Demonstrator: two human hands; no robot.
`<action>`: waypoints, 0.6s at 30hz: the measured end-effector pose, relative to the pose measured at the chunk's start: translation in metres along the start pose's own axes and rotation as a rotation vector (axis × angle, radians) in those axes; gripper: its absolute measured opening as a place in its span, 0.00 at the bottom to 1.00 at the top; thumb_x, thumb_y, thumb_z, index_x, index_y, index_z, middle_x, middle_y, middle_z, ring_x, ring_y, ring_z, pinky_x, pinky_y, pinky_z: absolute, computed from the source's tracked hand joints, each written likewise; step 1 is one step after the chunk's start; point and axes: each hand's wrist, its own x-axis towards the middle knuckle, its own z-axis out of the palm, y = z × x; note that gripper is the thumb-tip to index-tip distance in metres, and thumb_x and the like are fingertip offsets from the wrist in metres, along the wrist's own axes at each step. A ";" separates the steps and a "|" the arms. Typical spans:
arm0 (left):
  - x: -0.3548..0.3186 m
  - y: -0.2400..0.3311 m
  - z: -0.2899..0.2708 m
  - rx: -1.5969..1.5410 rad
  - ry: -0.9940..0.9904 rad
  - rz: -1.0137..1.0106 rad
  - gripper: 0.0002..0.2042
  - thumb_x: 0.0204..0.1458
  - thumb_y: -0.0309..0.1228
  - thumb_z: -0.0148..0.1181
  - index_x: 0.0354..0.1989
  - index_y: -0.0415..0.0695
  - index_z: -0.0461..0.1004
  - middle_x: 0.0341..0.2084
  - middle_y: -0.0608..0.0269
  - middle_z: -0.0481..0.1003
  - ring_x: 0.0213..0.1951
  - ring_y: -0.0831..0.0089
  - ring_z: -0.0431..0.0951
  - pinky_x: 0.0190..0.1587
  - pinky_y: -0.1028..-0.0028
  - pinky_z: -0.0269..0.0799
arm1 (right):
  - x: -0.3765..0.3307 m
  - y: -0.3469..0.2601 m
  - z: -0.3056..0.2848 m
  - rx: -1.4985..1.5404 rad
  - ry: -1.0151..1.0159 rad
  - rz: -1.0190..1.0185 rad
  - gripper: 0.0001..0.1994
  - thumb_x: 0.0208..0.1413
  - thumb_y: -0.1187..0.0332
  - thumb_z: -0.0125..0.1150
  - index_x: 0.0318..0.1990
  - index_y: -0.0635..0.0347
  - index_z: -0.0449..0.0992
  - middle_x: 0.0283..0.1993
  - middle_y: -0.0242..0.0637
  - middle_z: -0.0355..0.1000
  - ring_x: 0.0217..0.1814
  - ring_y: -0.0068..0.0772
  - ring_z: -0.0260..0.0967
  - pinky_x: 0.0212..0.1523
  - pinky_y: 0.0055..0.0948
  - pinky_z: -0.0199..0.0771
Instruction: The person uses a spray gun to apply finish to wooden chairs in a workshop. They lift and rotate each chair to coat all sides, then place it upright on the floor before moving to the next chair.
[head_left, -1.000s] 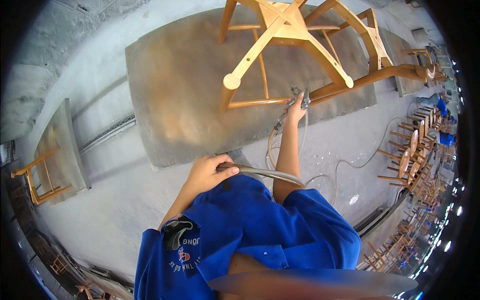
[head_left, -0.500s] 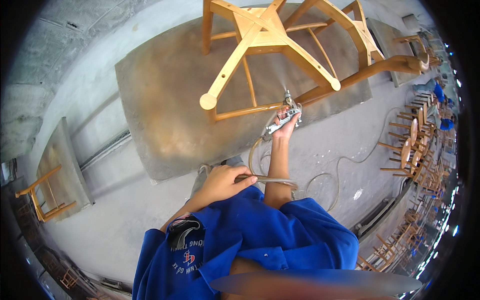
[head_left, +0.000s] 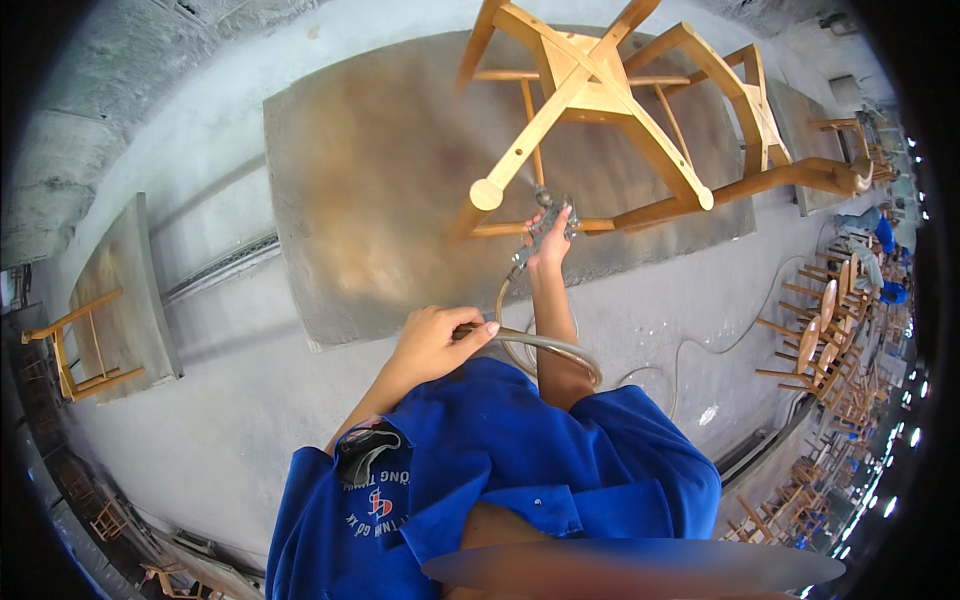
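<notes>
My right hand (head_left: 547, 250) is wrapped round a metal spray gun (head_left: 553, 218), held low by the near rail of a pale wooden chair frame (head_left: 593, 88). From its nozzle a faint mist drifts up and to the left, past the frame's round-ended left leg. The chair frame, with crossed bars over a small square panel, rests on a large stained board (head_left: 350, 200). My left hand (head_left: 437, 343) is closed on a loop of clear brownish hose (head_left: 545, 343) in front of my body. The hose runs up to the gun's handle.
A second wooden frame (head_left: 755, 110) adjoins the first at right. At far left another frame (head_left: 98, 382) leans on a smaller board (head_left: 130, 300). Thin hose (head_left: 720, 325) trails over the grey floor. Several stacked chairs (head_left: 825, 310) and people in blue (head_left: 885, 235) are at right.
The spray gun has swung left along the chair frame, toward its left leg, and its mist now slants up-left. My left hand keeps the hose. The whole view has shifted slightly.
</notes>
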 end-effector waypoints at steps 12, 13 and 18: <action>-0.029 -0.037 -0.023 -0.124 -0.409 0.409 0.21 0.42 0.47 0.74 0.23 0.42 0.73 0.14 0.59 0.69 0.18 0.68 0.66 0.24 0.69 0.61 | -0.216 -0.190 0.018 -0.945 -0.220 -0.895 0.10 0.59 0.65 0.66 0.41 0.63 0.77 0.26 0.29 0.70 0.27 0.19 0.67 0.29 0.22 0.67; -0.030 -0.038 -0.024 -0.117 -0.431 0.425 0.23 0.42 0.51 0.74 0.22 0.43 0.73 0.14 0.57 0.68 0.18 0.65 0.65 0.24 0.68 0.61 | -0.234 -0.206 0.030 -0.997 -0.249 -1.084 0.11 0.58 0.65 0.66 0.42 0.63 0.77 0.26 0.32 0.72 0.27 0.22 0.69 0.30 0.24 0.69; -0.036 -0.041 -0.039 -0.327 -0.412 0.531 0.21 0.42 0.46 0.75 0.22 0.43 0.73 0.13 0.63 0.68 0.18 0.75 0.64 0.23 0.72 0.59 | -0.278 -0.240 0.096 -1.206 -0.182 -1.606 0.14 0.53 0.67 0.69 0.44 0.63 0.76 0.33 0.45 0.76 0.33 0.49 0.74 0.34 0.36 0.73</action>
